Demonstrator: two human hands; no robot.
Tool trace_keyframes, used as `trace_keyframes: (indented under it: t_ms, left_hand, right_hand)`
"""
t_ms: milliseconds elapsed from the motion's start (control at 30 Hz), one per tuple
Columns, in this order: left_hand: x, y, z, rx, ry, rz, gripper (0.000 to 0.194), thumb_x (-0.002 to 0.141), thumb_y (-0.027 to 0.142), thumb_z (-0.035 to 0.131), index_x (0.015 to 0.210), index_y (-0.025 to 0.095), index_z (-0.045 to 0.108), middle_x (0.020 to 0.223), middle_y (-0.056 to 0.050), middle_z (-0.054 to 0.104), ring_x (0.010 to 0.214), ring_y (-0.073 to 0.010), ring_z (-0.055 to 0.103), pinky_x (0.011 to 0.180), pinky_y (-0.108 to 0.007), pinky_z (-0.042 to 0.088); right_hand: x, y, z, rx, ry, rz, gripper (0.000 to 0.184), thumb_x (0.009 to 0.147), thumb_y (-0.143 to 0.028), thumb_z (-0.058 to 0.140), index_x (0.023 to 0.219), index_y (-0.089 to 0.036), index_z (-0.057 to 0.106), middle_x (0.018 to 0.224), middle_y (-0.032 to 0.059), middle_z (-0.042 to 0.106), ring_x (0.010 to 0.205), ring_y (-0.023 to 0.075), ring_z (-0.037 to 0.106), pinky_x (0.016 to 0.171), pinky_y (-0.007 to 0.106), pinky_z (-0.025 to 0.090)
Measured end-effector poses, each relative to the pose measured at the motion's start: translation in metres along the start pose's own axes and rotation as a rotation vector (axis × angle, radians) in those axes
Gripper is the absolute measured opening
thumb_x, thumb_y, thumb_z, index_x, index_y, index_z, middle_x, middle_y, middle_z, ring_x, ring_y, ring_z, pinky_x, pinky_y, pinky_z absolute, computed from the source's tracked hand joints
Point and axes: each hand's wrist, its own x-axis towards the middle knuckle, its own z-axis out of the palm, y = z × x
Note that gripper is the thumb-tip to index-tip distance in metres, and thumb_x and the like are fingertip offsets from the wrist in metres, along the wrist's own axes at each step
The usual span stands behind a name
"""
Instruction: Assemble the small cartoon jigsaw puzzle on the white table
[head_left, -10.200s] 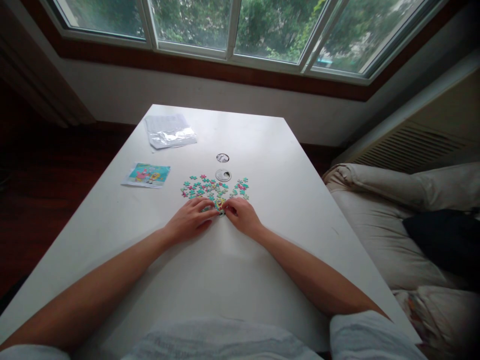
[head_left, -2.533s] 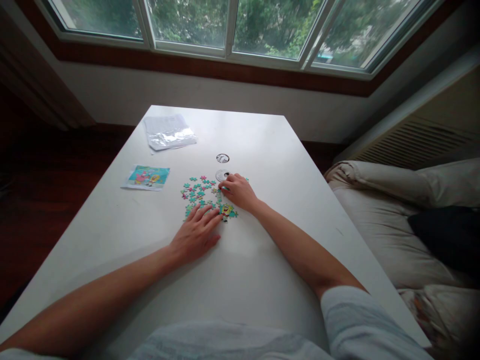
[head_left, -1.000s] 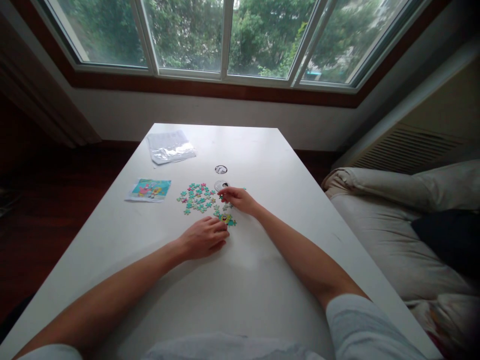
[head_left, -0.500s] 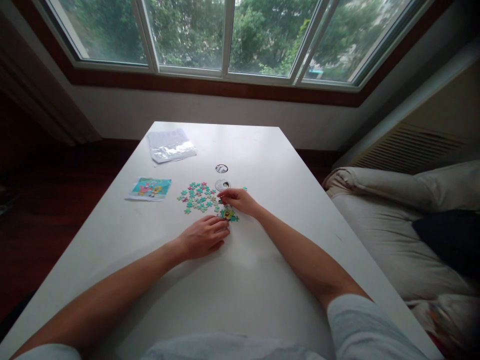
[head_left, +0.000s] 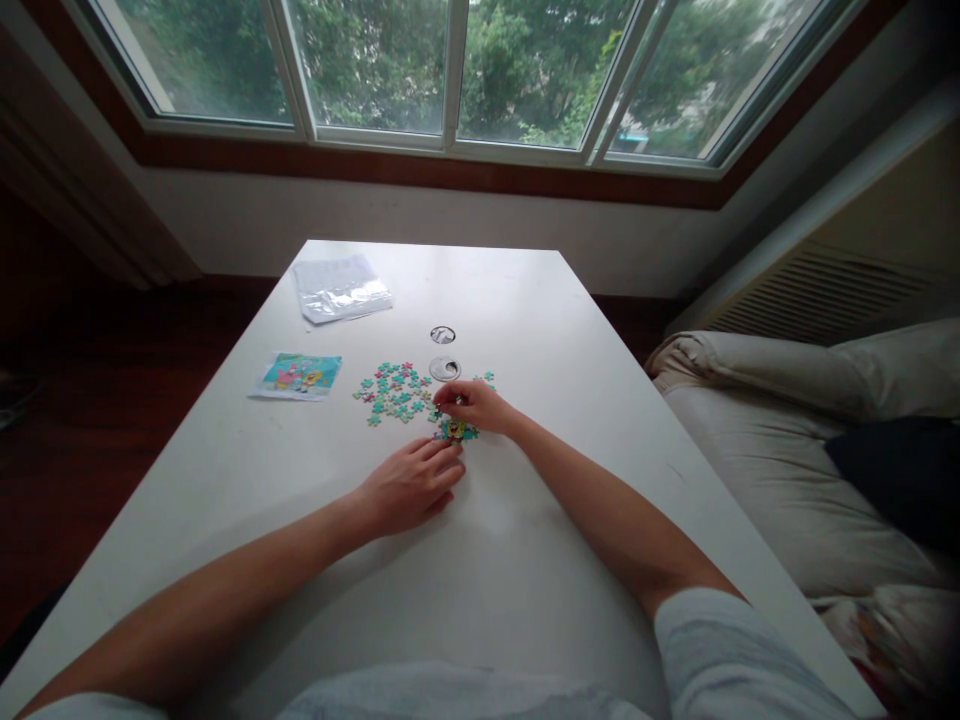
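Partly covered, joined puzzle pieces; left hand loosely curled, right hand nearly pinched, anything held unclear.

The left forearm and right forearm converge forward; the left hand lies palm down, fingers loosely extended, while the right hand, farther forward, curls its fingers inward.

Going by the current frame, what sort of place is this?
Probably a room in a home: a cushioned beige sofa beside a white table, a wide window with trees outside, and a curtain at the left.
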Motion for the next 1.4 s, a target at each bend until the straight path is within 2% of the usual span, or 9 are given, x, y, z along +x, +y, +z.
trace_keyframes:
  t_ms: [133, 367, 467, 667, 767, 933, 1033, 1167, 1400]
  left_hand:
    - [0.001, -0.001, -0.002, -0.005, 0.003, 0.002, 0.031, 0.096, 0.027, 0.054, 0.127, 0.019, 0.057, 0.143, -0.013, 0.055, 0.132, -0.0282, 0.052, 0.110, -0.044, 0.043]
    - [0.001, -0.001, -0.001, -0.018, 0.003, -0.003, 0.030, 0.097, 0.027, 0.053, 0.126, 0.019, 0.057, 0.142, -0.012, 0.056, 0.131, -0.0282, 0.052, 0.110, -0.043, 0.043]
    - [0.001, -0.001, -0.001, -0.030, 0.001, -0.004, 0.030, 0.097, 0.027, 0.054, 0.126, 0.019, 0.057, 0.142, -0.012, 0.056, 0.131, -0.0281, 0.052, 0.110, -0.043, 0.043]
    - [0.002, -0.003, -0.001, -0.070, 0.016, -0.011, 0.031, 0.095, 0.026, 0.056, 0.126, 0.019, 0.056, 0.143, -0.012, 0.055, 0.135, -0.0280, 0.048, 0.115, -0.044, 0.039]
    - [0.002, -0.003, 0.000, -0.077, 0.025, -0.026, 0.035, 0.093, 0.025, 0.058, 0.127, 0.020, 0.056, 0.144, -0.011, 0.054, 0.139, -0.0287, 0.045, 0.117, -0.045, 0.036]
    - [0.002, -0.004, 0.002, -0.081, 0.025, -0.024, 0.038, 0.093, 0.027, 0.059, 0.130, 0.020, 0.055, 0.148, -0.010, 0.052, 0.140, -0.0295, 0.044, 0.118, -0.046, 0.035]
    - [0.001, -0.005, 0.003, -0.093, 0.021, -0.028, 0.038, 0.094, 0.027, 0.058, 0.131, 0.020, 0.055, 0.149, -0.010, 0.052, 0.141, -0.0290, 0.043, 0.119, -0.046, 0.034]
    - [0.000, -0.006, 0.004, -0.102, 0.018, -0.030, 0.039, 0.094, 0.027, 0.058, 0.132, 0.020, 0.054, 0.150, -0.010, 0.051, 0.142, -0.0292, 0.042, 0.120, -0.047, 0.034]
    - [-0.002, -0.008, 0.007, -0.103, 0.030, -0.025, 0.037, 0.095, 0.028, 0.057, 0.131, 0.021, 0.055, 0.149, -0.010, 0.051, 0.142, -0.0290, 0.043, 0.119, -0.046, 0.034]
  right_hand:
    - [-0.002, -0.005, 0.001, -0.012, -0.054, -0.015, 0.017, 0.086, -0.029, 0.064, 0.096, -0.018, 0.071, 0.077, 0.0000, 0.066, 0.070, 0.0122, 0.056, 0.065, 0.023, 0.043]
    - [-0.003, -0.006, 0.002, -0.034, -0.019, 0.004, 0.012, 0.081, -0.028, 0.068, 0.084, -0.018, 0.064, 0.075, -0.0020, 0.063, 0.068, 0.0109, 0.053, 0.063, 0.022, 0.041]
    - [-0.002, -0.004, 0.005, 0.075, 0.000, 0.000, 0.015, 0.080, -0.029, 0.071, 0.085, -0.018, 0.063, 0.073, -0.0024, 0.062, 0.066, 0.0106, 0.053, 0.062, 0.023, 0.041]
    - [0.001, -0.002, 0.008, 0.372, -0.061, 0.050, 0.038, 0.084, -0.037, 0.072, 0.116, -0.020, 0.065, 0.083, 0.0001, 0.069, 0.076, 0.0138, 0.064, 0.069, 0.026, 0.050]
    - [0.001, -0.003, 0.009, 0.405, -0.064, 0.087, 0.033, 0.084, -0.039, 0.073, 0.109, -0.018, 0.068, 0.084, 0.0015, 0.071, 0.077, 0.0143, 0.067, 0.071, 0.026, 0.051]
    - [0.001, -0.007, 0.010, 0.530, 0.001, 0.149, 0.034, 0.081, -0.044, 0.077, 0.095, -0.021, 0.057, 0.080, 0.0018, 0.074, 0.072, 0.0156, 0.069, 0.065, 0.027, 0.051]
    - [0.002, -0.012, 0.009, 0.516, 0.044, 0.152, 0.033, 0.079, -0.045, 0.078, 0.089, -0.020, 0.058, 0.088, 0.0034, 0.075, 0.081, 0.0163, 0.069, 0.071, 0.028, 0.052]
    - [0.002, -0.015, 0.008, 0.418, 0.088, 0.142, 0.030, 0.077, -0.042, 0.080, 0.084, -0.019, 0.063, 0.081, -0.0003, 0.068, 0.074, 0.0132, 0.061, 0.068, 0.026, 0.048]
    - [0.001, -0.011, 0.009, 0.448, 0.016, 0.218, 0.031, 0.076, -0.038, 0.079, 0.094, -0.019, 0.064, 0.074, -0.0028, 0.065, 0.066, 0.0114, 0.058, 0.060, 0.023, 0.043]
